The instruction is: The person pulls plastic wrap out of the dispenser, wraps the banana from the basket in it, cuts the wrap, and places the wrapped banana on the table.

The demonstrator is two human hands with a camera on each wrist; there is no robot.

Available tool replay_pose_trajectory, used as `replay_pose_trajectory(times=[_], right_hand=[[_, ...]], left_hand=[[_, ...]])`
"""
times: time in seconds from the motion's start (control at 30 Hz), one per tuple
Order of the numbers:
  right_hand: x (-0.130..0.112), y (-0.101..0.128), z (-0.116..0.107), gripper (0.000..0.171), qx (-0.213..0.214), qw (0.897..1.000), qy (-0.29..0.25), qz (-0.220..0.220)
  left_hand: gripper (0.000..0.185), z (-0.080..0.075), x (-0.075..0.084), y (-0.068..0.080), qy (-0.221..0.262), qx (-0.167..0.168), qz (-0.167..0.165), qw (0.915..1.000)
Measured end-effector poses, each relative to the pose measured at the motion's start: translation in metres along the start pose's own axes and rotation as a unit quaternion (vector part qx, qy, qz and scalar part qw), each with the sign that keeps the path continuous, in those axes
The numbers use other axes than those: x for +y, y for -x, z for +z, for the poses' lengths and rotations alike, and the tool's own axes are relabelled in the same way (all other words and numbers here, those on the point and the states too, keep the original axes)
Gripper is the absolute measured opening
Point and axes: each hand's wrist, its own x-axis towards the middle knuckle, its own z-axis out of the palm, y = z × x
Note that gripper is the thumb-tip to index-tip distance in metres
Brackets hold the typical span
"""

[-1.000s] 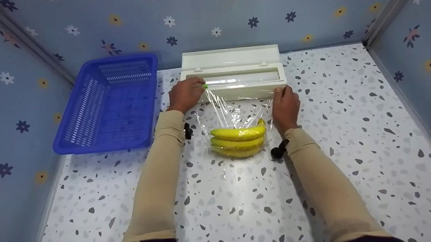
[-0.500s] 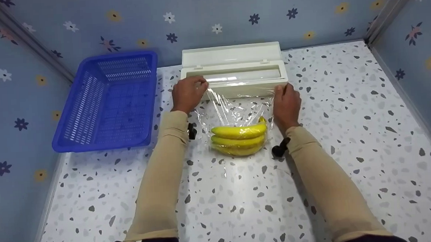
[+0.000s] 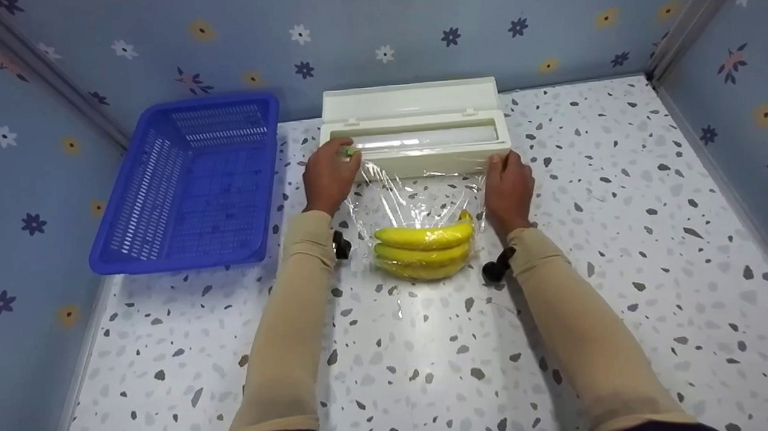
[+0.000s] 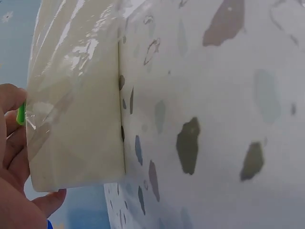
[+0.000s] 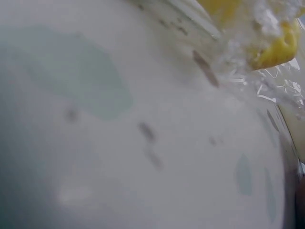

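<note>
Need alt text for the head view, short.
Two hands, left hand and right hand, hold clear cling film stretched from an open white dispenser box over a bunch of bananas. A blue basket sits left on the speckled table.

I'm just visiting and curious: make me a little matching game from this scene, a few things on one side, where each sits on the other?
Things:
1. blue basket
2. bananas
3. white dispenser box
4. left hand

Places or states:
A. under clear film, between the two hands
B. at the box's left end, by a small green piece
C. far left of the table
D. lid open, against the back wall

Pairs: 1-C, 2-A, 3-D, 4-B
</note>
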Motion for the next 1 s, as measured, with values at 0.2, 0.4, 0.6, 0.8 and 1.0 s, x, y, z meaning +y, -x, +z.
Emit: replay_pose_trajectory(times=[0.2, 0.4, 0.6, 0.8, 1.0], right_hand=[[0.001, 0.003, 0.004, 0.058, 0.0, 1.0, -0.021, -0.006], [0.0, 0.002, 0.003, 0.052, 0.009, 0.999, -0.041, -0.014], [0.0, -0.001, -0.001, 0.056, 0.003, 1.0, -0.012, -0.002], [-0.002, -0.003, -0.004, 0.058, -0.002, 1.0, -0.014, 0.008], [-0.002, -0.001, -0.003, 0.058, -0.002, 1.0, -0.015, 0.004]], left_hand=[[0.049, 0.003, -0.006, 0.007, 0.028, 0.054, -0.038, 0.9974], [0.051, -0.003, -0.003, 0.007, 0.061, 0.03, -0.104, 0.9922], [0.037, -0.006, 0.002, 0.003, 0.058, 0.027, -0.108, 0.9921], [0.034, -0.008, 0.001, 0.0, 0.069, 0.037, -0.099, 0.992], [0.028, -0.009, -0.007, 0.0, 0.09, 0.06, -0.093, 0.9898]])
